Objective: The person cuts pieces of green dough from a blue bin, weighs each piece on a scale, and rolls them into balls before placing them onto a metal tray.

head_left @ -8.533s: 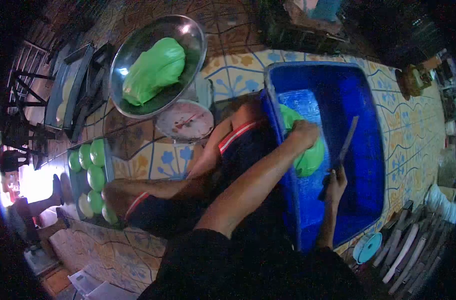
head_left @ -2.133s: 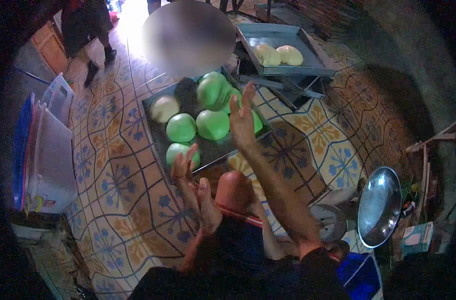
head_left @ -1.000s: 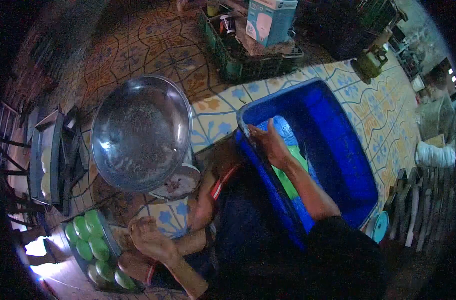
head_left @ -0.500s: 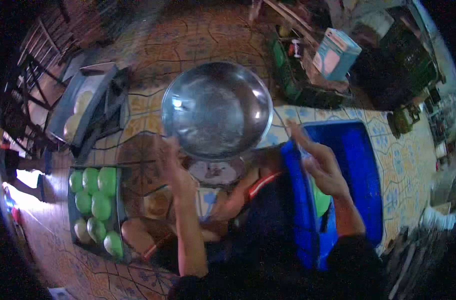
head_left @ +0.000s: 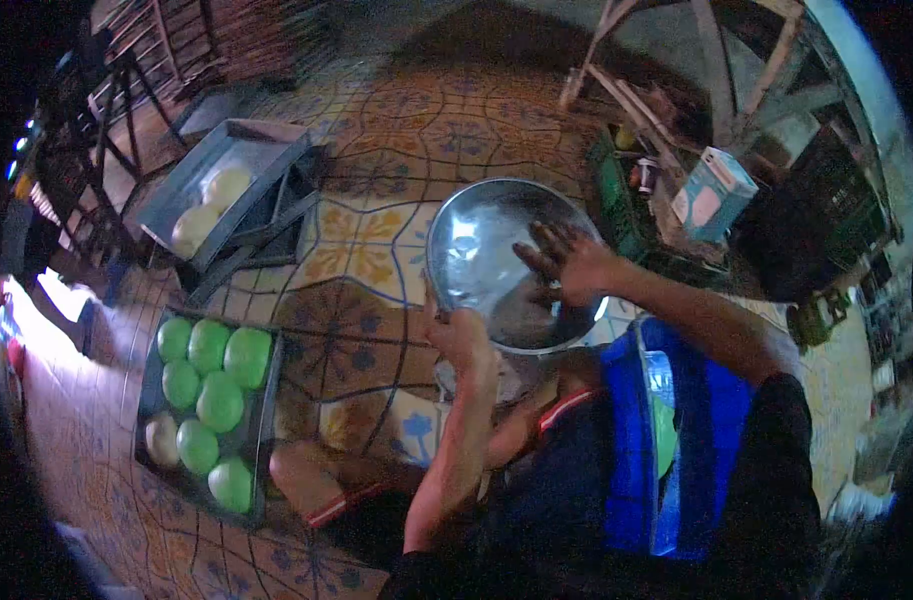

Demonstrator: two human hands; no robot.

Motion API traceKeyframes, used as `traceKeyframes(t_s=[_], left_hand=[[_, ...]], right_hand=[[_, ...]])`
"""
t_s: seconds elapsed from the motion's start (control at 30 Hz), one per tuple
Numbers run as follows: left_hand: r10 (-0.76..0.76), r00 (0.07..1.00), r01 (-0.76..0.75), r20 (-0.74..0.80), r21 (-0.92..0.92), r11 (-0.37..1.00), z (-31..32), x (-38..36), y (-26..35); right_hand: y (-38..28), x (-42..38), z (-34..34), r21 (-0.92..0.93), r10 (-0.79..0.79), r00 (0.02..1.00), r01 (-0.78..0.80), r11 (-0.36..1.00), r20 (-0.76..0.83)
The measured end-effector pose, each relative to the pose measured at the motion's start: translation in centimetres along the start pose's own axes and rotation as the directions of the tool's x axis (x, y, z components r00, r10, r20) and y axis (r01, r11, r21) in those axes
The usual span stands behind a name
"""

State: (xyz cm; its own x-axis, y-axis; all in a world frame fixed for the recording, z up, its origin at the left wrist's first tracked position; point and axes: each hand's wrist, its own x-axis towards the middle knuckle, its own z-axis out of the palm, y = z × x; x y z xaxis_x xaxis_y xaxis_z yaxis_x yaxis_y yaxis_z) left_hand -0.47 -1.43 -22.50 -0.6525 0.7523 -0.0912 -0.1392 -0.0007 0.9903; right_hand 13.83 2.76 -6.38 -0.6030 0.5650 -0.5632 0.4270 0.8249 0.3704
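Observation:
A wide, shiny metal basin (head_left: pixel 476 235) stands in front of me. On its near left rim, my left hand (head_left: pixel 464 340) is closed, thumb up and fingers behind the edge. My right hand (head_left: pixel 574 268) reaches over the basin's right side, fingers spread against the inner surface and holding nothing. Below the basin, a pale cloth-like thing (head_left: pixel 511 378) shows in part between my legs.
At left lies a dark tray (head_left: pixel 268 400) of green round balls (head_left: pixel 219 402). Beyond it, a grey tray (head_left: pixel 266 135) holds pale round pieces (head_left: pixel 196 230). A blue crate (head_left: pixel 626 430) stands at my right, with a green crate (head_left: pixel 621 215) and a box (head_left: pixel 716 195) farther back.
Both hands were raised apart in the air. The left has come onto the basin's rim, and the right has swung left into the basin. The view has shifted.

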Motion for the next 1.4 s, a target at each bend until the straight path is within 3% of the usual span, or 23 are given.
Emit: traceKeyframes(t_s=[0.03,0.07,0.1,0.23,0.27,0.33,0.37,0.4,0.43,0.47,0.5,0.53,0.57,0.7,0.77,0.8,0.9,1.07,1.17,1.23,1.3,1.37,1.4], left_hand=[[-0.157,0.987,0.160,-0.043,0.071,0.985,0.7,1.2,-2.1],[-0.301,0.949,0.312,-0.093,0.140,0.940,1.6,1.8,-3.0],[-0.300,0.950,0.305,0.083,-0.435,0.847,0.0,-1.6,7.1],[-0.139,0.983,0.179,0.121,-0.439,0.880,-1.4,-0.2,1.8],[-0.138,0.984,0.175,0.116,-0.428,0.887,-0.8,-0.2,2.4],[-0.058,0.880,0.073,-0.471,0.013,0.997,2.0,-2.1,5.6],[-0.057,0.893,0.069,-0.447,0.010,0.998,1.1,-5.7,6.4],[-0.263,0.938,0.218,0.227,0.206,0.954,-1.5,-10.6,6.8],[-0.476,0.495,0.179,0.727,0.451,0.874,-3.2,-13.7,7.5],[-0.484,0.475,0.167,0.735,0.465,0.870,-2.8,-12.5,9.6],[-0.189,0.770,0.233,0.609,0.008,0.972,-1.8,-8.8,12.4],[0.022,0.961,0.106,0.277,-0.440,0.892,-1.8,-5.9,13.9],[0.023,0.956,0.107,0.294,-0.416,0.903,-2.7,-4.6,13.2],[0.325,0.937,-0.308,0.126,-0.136,0.942,-5.8,-2.1,4.8],[0.565,0.509,-0.730,0.650,-0.022,0.683,-9.8,-5.1,12.0],[0.511,0.475,-0.686,0.716,-0.064,0.725,-9.9,-7.6,12.5],[0.232,0.427,-0.349,0.874,-0.078,0.934,-5.7,-16.6,9.6],[0.004,0.278,-0.109,0.960,0.027,0.994,2.8,-24.2,4.0],[0.048,0.271,-0.272,0.961,0.029,0.962,8.0,-25.7,3.2],[0.389,0.252,-0.725,0.886,-0.093,0.683,12.3,-28.5,7.3],[0.310,0.329,-0.585,0.892,-0.065,0.809,14.7,-29.2,6.4],[0.132,0.463,-0.252,0.876,-0.013,0.968,16.8,-28.7,5.2],[0.025,0.505,-0.065,0.863,0.009,0.998,17.7,-28.5,4.4]], right_hand=[[0.6,0.3,1.0,-0.092,0.009,0.997,-0.002,0.996,0.073],[-3.1,0.2,-1.2,0.444,0.352,0.924,-0.254,0.859,-0.151],[-1.4,5.1,3.9,0.277,-0.061,0.795,0.280,0.919,-0.603],[0.5,6.0,2.1,0.115,-0.077,0.856,0.157,0.981,-0.510],[1.5,4.3,3.3,0.258,0.100,0.844,0.047,0.965,-0.527],[0.1,2.6,3.1,0.418,0.295,0.807,-0.066,0.906,-0.512],[-1.7,1.5,2.0,0.261,0.196,0.935,-0.119,0.958,-0.294],[-2.7,0.2,0.9,0.096,0.130,0.991,-0.127,0.987,-0.029],[-3.1,-0.8,0.1,0.439,0.013,0.996,0.025,0.898,-0.083],[-3.9,-2.0,-1.2,0.718,-0.076,0.979,0.190,0.669,-0.189],[-4.0,-3.4,-2.4,0.733,-0.059,0.980,0.183,0.655,-0.192],[-3.7,-5.4,-4.5,0.877,-0.250,0.924,0.361,0.318,-0.290],[-3.6,-6.5,-5.2,0.889,-0.376,0.812,0.451,-0.084,-0.447],[-5.9,-7.9,0.2,0.897,0.084,0.899,0.414,0.157,-0.430],[-11.0,-10.2,2.7,0.620,0.443,0.623,0.765,-0.174,-0.645],[-11.8,-10.6,4.2,0.635,0.481,0.634,0.750,-0.187,-0.606],[-14.6,-9.3,7.7,0.746,0.903,-0.021,0.554,0.369,-0.430],[-18.3,-16.1,10.8,0.685,0.993,0.087,0.728,-0.006,-0.084],[-20.0,-21.4,14.1,0.572,0.989,0.134,0.808,-0.143,0.058],[-20.6,-25.6,17.3,0.561,0.759,0.649,0.608,-0.562,0.057],[-21.7,-26.8,22.3,0.636,0.730,0.643,0.468,-0.613,0.230],[-21.8,-28.4,26.8,0.803,0.787,0.303,0.101,-0.588,0.538],[-23.9,-28.4,30.8,0.798,0.794,0.197,0.081,-0.597,0.574]])
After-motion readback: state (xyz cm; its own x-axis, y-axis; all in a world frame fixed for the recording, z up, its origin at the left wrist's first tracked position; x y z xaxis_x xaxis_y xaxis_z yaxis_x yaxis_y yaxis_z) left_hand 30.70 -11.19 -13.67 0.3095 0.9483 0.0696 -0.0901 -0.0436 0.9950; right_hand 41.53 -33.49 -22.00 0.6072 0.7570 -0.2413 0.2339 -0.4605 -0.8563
